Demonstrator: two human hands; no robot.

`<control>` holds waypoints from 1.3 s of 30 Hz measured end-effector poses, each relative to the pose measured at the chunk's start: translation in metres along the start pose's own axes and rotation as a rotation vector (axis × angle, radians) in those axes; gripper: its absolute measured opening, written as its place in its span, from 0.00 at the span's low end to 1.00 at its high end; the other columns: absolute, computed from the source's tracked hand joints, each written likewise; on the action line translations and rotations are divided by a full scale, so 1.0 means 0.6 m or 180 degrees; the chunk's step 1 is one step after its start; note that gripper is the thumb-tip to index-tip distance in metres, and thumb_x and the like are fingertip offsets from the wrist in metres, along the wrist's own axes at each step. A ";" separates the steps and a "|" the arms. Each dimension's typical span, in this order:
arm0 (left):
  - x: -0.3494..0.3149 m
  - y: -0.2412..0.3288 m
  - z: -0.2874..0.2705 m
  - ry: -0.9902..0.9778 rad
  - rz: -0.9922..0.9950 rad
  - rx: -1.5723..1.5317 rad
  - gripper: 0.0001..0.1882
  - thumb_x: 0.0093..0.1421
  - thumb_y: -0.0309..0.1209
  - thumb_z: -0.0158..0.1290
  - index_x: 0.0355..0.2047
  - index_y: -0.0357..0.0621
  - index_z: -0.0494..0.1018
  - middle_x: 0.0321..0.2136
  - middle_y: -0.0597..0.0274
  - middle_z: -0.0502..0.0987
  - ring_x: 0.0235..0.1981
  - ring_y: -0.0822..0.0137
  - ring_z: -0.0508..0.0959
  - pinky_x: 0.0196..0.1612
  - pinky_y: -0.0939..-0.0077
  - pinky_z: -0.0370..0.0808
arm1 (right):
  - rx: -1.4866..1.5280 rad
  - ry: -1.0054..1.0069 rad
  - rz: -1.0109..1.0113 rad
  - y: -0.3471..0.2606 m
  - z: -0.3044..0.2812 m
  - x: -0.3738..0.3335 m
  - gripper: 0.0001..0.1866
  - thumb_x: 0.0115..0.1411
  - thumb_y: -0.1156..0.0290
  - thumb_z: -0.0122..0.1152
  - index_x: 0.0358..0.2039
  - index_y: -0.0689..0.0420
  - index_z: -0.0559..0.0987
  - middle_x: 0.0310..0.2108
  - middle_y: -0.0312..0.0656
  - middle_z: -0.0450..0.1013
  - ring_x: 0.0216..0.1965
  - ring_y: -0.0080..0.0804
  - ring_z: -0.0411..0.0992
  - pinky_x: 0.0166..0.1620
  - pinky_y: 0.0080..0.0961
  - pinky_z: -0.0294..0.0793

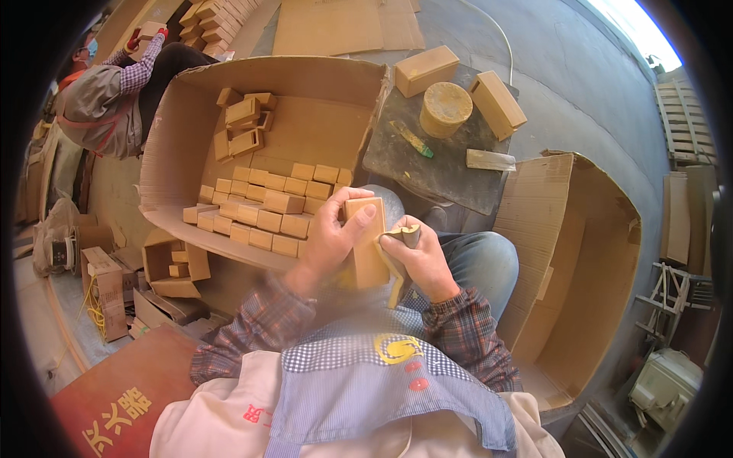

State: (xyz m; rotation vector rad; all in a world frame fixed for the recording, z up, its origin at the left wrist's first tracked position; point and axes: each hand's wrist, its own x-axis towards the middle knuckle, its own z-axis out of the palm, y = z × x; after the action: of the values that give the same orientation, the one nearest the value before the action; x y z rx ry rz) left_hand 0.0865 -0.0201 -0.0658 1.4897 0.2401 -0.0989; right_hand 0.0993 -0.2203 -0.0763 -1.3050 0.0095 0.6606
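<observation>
My left hand [327, 238] grips a small oblong wooden box [371, 263], thumb lying across its upper face. It is tilted upright above my lap. Pinched in my right hand [426, 263] is a folded piece of sandpaper [397, 284], dark on one side and yellowish on the other, pressed along the box's right edge. Whether the box is hollow does not show. Just beyond my left hand, a large open cardboard carton [172, 164] holds rows of similar wooden pieces [269, 221] and a loose pile [243, 114].
A dark worktable [389, 156] ahead carries two wooden boxes [426, 70], a round tin [446, 109], a flat wooden strip [490, 159] and a green-tipped tool. Another open carton [527, 229] stands at my right. At far left, a person [99, 114] in red gloves handles a box.
</observation>
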 end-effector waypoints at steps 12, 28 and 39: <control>0.001 0.007 0.002 0.0038 -0.0030 0.0198 0.17 0.72 0.41 0.58 0.51 0.40 0.77 0.41 0.67 0.80 0.43 0.77 0.78 0.48 0.78 0.77 | -0.1091 -0.0191 0.0198 -0.010 -0.014 -0.036 0.18 0.57 0.66 0.78 0.30 0.61 0.76 0.25 0.41 0.76 0.30 0.22 0.75 0.35 0.25 0.75; 0.001 -0.007 -0.011 0.0105 0.0165 0.0570 0.19 0.74 0.43 0.55 0.52 0.40 0.76 0.41 0.67 0.79 0.43 0.78 0.75 0.50 0.78 0.75 | -0.1958 -0.0690 0.0347 -0.005 -0.007 -0.038 0.16 0.59 0.64 0.77 0.32 0.60 0.77 0.31 0.39 0.78 0.34 0.22 0.75 0.39 0.28 0.75; 0.003 0.044 -0.048 -0.0952 -0.1106 -0.3192 0.41 0.76 0.60 0.37 0.66 0.30 0.65 0.60 0.42 0.74 0.54 0.52 0.80 0.55 0.55 0.83 | -0.0707 0.1628 -0.0131 -0.066 -0.256 0.146 0.28 0.61 0.64 0.76 0.55 0.68 0.76 0.47 0.47 0.81 0.44 0.32 0.80 0.47 0.31 0.80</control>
State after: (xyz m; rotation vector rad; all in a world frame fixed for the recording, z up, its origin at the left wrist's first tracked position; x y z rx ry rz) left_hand 0.0913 0.0109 -0.0423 0.4165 0.2490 -0.4116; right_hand 0.2431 -0.3226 -0.1178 -1.6563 0.3331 0.2832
